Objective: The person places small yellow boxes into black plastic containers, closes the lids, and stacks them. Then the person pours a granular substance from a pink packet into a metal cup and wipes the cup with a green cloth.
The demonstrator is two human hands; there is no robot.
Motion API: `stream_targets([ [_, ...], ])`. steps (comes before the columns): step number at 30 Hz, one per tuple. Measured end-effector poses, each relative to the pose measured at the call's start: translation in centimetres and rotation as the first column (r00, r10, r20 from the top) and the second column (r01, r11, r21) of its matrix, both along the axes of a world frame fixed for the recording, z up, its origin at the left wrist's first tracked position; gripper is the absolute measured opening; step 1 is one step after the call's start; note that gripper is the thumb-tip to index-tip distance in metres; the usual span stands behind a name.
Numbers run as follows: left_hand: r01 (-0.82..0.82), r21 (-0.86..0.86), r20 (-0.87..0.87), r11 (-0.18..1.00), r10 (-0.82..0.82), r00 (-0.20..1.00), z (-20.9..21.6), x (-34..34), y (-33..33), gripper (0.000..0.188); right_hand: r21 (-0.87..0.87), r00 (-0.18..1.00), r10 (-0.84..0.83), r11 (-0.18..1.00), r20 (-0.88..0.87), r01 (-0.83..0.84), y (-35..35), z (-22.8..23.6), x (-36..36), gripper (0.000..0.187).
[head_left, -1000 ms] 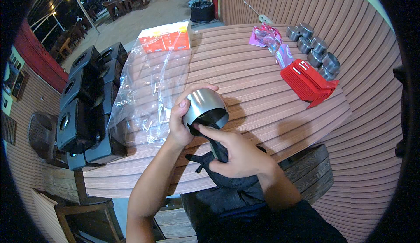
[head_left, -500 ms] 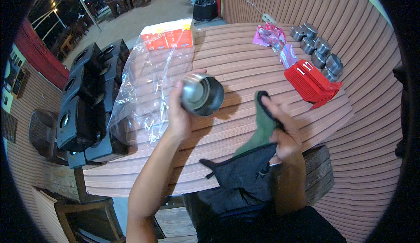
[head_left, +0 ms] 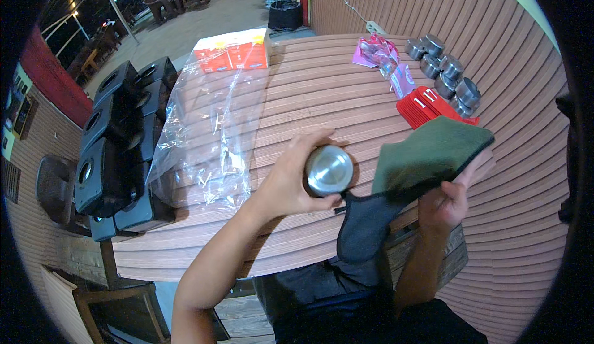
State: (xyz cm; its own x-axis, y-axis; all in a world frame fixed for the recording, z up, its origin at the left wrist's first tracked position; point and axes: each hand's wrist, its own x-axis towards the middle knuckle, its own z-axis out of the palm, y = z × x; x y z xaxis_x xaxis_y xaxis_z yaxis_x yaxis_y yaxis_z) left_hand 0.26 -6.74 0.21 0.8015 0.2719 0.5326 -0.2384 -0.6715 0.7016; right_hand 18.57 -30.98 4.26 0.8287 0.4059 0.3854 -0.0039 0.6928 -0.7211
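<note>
My left hand (head_left: 291, 174) is closed around a small round steel container (head_left: 330, 169), fingers and thumb gripping its sides. Its smooth flat face points up, and it is held above the table. A green cloth with black edging and a black section (head_left: 427, 155) hangs from my right hand (head_left: 450, 201), gripped between thumb and fingers. The black part drapes down beside the container, close to my left thumb; I cannot tell if they touch. At the back right of the table, several similar steel containers (head_left: 450, 66) stand in a cluster, some stacked.
Black boxes with oval openings (head_left: 102, 170) are stacked along the left edge. A clear plastic bag (head_left: 204, 139) lies beside an orange-and-white carton (head_left: 234, 50). Pink packets (head_left: 377, 53) and red number plates (head_left: 427, 105) lie on the slatted-pattern table (head_left: 309, 96) near the ribbed wall.
My left hand has moved right and nearer with the steel container, turning its flat face up. My right hand has shifted right, and the green cloth is now lifted and spread out.
</note>
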Motion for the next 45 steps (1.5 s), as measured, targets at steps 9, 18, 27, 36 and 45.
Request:
stream_targets([
  [9, 0.174, -0.095, -0.101, 0.98, -0.183, 0.978, -0.5, 0.5, -2.4, 0.126, 0.004, 0.977, -0.176, 0.984, 0.116, 0.177, -8.2, 0.3, 3.5, 0.096],
  [18, 0.007, 0.08, -0.205, 0.997, 0.01, 0.979, 0.1, 0.3, -2.5, 0.131, -0.626, 0.779, -0.313, 0.468, 0.543, 0.624, -8.7, -4.9, 8.4, 0.088],
  [27, -0.065, 0.156, -0.183, 0.986, 0.093, 0.979, -0.5, 0.8, -2.5, 0.103, -0.592, 0.327, 0.495, 0.653, 0.805, 0.471, 2.7, -3.7, -5.5, 0.086],
  [36, -0.047, -0.027, -0.279, 0.999, 0.038, 0.96, -0.6, 0.6, -1.9, 0.083, -0.623, 0.253, 0.573, 0.747, 0.78, 0.23, -0.7, -1.9, -6.7, 0.079],
  [45, 0.016, 0.03, -0.25, 0.999, -0.008, 0.968, -0.2, 0.5, -2.1, 0.096, -0.634, 0.491, 0.462, 0.724, 0.738, 0.272, 3.0, -2.1, -2.9, 0.053],
])
